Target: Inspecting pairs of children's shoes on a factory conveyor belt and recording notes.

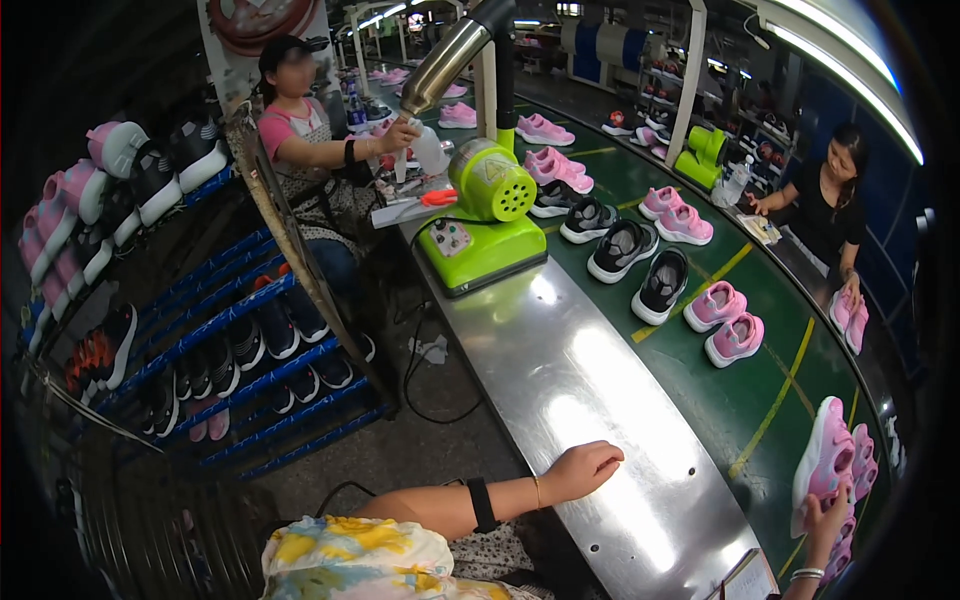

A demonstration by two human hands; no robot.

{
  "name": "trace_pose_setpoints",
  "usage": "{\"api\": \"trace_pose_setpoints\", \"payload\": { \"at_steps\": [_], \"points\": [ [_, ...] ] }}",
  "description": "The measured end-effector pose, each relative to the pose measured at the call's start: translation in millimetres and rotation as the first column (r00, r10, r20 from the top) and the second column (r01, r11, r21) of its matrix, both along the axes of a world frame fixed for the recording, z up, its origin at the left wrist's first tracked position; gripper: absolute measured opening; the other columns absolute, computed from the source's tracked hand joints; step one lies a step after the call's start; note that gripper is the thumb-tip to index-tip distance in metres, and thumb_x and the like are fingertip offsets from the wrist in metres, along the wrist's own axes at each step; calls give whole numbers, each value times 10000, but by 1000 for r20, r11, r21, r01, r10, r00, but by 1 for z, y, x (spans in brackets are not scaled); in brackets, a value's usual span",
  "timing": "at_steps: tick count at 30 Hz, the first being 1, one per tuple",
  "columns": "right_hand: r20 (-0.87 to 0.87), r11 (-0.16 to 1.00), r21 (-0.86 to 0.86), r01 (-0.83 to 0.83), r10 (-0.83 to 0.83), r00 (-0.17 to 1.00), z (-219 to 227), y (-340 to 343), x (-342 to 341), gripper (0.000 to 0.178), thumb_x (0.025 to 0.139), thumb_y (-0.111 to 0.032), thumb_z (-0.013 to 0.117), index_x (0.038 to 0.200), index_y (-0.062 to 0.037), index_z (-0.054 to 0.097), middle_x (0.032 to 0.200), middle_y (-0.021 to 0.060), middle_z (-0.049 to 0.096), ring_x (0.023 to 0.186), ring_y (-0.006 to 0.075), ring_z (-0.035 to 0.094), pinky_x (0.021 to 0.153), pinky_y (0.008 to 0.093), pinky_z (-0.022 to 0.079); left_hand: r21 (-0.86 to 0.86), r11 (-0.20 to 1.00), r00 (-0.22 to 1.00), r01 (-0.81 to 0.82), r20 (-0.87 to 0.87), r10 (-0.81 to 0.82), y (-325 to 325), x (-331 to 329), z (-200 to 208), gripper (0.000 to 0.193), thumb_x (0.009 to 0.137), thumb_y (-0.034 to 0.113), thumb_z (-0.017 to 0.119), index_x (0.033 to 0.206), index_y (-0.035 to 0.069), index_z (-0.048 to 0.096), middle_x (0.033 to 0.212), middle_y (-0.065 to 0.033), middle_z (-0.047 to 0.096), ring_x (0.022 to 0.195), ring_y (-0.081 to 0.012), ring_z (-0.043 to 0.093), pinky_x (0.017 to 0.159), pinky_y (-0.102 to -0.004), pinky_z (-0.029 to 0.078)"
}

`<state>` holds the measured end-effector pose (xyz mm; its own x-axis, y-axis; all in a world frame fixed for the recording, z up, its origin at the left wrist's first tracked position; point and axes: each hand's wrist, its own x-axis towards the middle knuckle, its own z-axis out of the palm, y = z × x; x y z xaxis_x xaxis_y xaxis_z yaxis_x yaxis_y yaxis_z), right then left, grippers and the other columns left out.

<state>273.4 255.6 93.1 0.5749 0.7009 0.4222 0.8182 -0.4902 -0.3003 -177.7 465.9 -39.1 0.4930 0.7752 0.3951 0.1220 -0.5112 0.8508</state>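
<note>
My left hand [585, 472] hovers over or rests on the shiny metal worktop [600, 400], its fingers curled together and nothing visible in them. A dark band circles the left forearm, and a thin bracelet sits at the wrist. At the lower right, my right hand [826, 522] grips a pink sneaker [824, 455] with a white sole, held tilted with its toe up. More pink sneakers [864, 462] lie just beyond it on the green conveyor belt [740, 420], partly hidden by the held shoe and hand.
A bright green machine [485, 245] stands at the worktop's far end. Pink and black sneakers [622, 250] line the belt. A notepad [750, 580] lies at the near edge. Blue racks [230, 330] hold shoes at left. Two co-workers sit nearby, one [835, 195] across the belt touching pink shoes.
</note>
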Motion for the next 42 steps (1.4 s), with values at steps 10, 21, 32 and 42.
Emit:
{"api": "trace_pose_setpoints", "payload": {
  "at_steps": [10,21,32,42],
  "points": [
    [-392,964,-41,-263,226,892,-46,7,-142,415,692,-110,763,1052,4,592,963,135,616,879,265,603,759,373,488,4,1000,1000,-17,-6,17,3,-1,-1,135,848,102,609,939,8,644,819,-103,632,679,-200,605,623,-290,488],
    [-732,997,-73,-22,-38,680,-92,11,-277,215,811,-228,700,845,-19,666,671,75,640,584,163,593,565,284,468,-187,350,371,918,94,-924,-67,23,79,232,912,125,534,1111,33,611,1018,-110,649,949,-269,609,844,-341,481],
    [-700,996,90,2,62,712,-112,7,-281,163,814,-205,692,860,-51,668,705,53,624,607,143,600,582,272,471,38,-353,-352,935,224,-909,-227,59,152,424,929,329,534,1123,-45,577,1056,-240,607,1007,-366,581,879,-415,458],
    [-773,956,270,-113,285,567,-118,-4,-273,147,847,-168,671,904,-33,655,828,71,613,689,139,603,656,270,481,-465,-348,-131,814,437,-890,-225,43,150,173,875,168,573,937,7,590,766,-81,609,730,-187,589,658,-318,462]
  ]
}}
